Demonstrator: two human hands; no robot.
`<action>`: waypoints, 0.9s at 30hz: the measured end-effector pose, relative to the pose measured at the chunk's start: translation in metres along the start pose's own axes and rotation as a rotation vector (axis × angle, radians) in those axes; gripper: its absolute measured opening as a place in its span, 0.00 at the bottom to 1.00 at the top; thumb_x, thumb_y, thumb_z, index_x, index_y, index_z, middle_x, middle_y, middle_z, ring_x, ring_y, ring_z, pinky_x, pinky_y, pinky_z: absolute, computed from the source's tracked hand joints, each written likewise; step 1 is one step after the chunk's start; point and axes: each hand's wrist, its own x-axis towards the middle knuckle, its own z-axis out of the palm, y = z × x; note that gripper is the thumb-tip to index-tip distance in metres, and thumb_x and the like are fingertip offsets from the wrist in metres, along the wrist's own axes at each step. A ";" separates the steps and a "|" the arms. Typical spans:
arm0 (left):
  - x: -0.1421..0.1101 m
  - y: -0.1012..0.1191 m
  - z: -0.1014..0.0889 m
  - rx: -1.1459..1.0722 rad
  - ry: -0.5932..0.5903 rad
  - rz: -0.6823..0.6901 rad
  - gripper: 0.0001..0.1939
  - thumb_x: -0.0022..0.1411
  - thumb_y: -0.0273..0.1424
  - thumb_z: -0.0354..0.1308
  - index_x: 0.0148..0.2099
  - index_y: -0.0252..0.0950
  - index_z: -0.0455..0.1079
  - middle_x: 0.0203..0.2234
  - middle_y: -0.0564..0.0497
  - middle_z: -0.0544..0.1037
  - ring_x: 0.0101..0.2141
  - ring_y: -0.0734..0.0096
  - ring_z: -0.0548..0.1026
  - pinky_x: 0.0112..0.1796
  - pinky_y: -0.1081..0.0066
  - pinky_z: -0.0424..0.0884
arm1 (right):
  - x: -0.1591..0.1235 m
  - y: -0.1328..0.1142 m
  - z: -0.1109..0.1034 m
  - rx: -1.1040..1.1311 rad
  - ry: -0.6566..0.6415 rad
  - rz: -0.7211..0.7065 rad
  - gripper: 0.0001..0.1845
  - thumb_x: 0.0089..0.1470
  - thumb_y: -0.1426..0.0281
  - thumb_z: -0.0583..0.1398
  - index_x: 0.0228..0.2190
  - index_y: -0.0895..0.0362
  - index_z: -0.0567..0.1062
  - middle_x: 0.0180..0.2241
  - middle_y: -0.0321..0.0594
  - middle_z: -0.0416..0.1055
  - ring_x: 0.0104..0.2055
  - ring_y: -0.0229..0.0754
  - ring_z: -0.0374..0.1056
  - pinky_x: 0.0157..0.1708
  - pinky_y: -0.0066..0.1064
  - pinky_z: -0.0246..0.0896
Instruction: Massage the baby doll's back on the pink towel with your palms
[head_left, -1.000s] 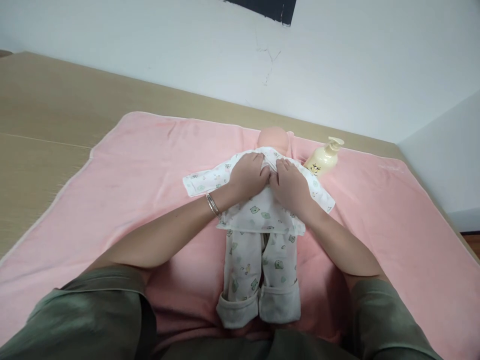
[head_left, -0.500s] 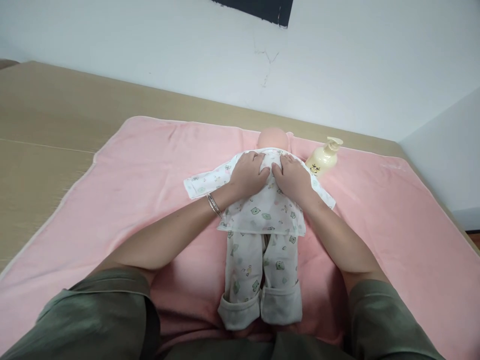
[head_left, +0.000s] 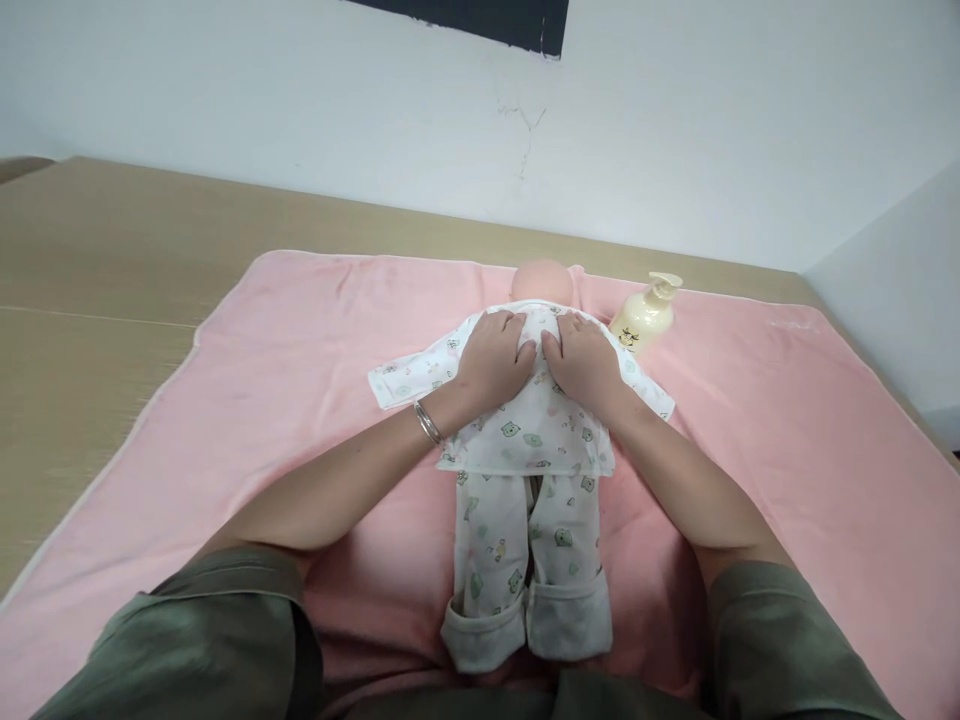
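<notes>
A baby doll (head_left: 541, 282) lies on a pink blanket (head_left: 300, 330), its bald head toward the wall and no face showing. It wears a white printed shirt (head_left: 525, 435) and matching trousers (head_left: 491, 545) with turned-up cuffs. My left hand (head_left: 496, 358) rests flat on the left side of the upper back of the shirt, fingers stretched toward the head. On the right side, my right hand (head_left: 583, 362) lies the same way, its thumb near the left thumb. Both hands are open and grip nothing. A silver bangle (head_left: 427, 422) circles my left wrist.
A cream pump bottle (head_left: 645, 315) stands on the blanket just right of the doll's shoulder. Under the blanket is a tan tabletop (head_left: 97, 260), its back edge against a white wall (head_left: 300, 90). A dark panel (head_left: 487, 20) shows on the wall.
The camera view has shifted slightly, so the table and wall sit a little differently in the picture. Both hands stay on the doll's upper back, with hardly any movement visible.
</notes>
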 end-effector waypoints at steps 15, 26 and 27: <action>0.002 -0.003 0.003 -0.018 -0.062 -0.001 0.22 0.66 0.31 0.41 0.56 0.25 0.66 0.55 0.33 0.72 0.58 0.49 0.68 0.61 0.50 0.63 | -0.018 -0.014 -0.015 0.031 -0.081 -0.056 0.28 0.65 0.67 0.46 0.58 0.72 0.67 0.61 0.59 0.66 0.66 0.57 0.59 0.65 0.46 0.54; -0.020 0.023 -0.005 -0.023 -0.064 -0.066 0.27 0.68 0.31 0.42 0.61 0.15 0.61 0.62 0.26 0.64 0.66 0.46 0.58 0.66 0.50 0.55 | 0.000 -0.003 -0.010 0.020 -0.140 0.049 0.32 0.66 0.64 0.46 0.62 0.74 0.60 0.65 0.62 0.58 0.69 0.59 0.53 0.67 0.52 0.46; -0.019 0.021 -0.005 -0.032 -0.075 -0.054 0.26 0.68 0.30 0.41 0.61 0.16 0.61 0.62 0.27 0.64 0.66 0.47 0.59 0.67 0.50 0.55 | -0.001 -0.004 -0.010 0.011 -0.138 0.053 0.32 0.66 0.64 0.45 0.62 0.74 0.60 0.65 0.62 0.58 0.69 0.60 0.53 0.67 0.53 0.47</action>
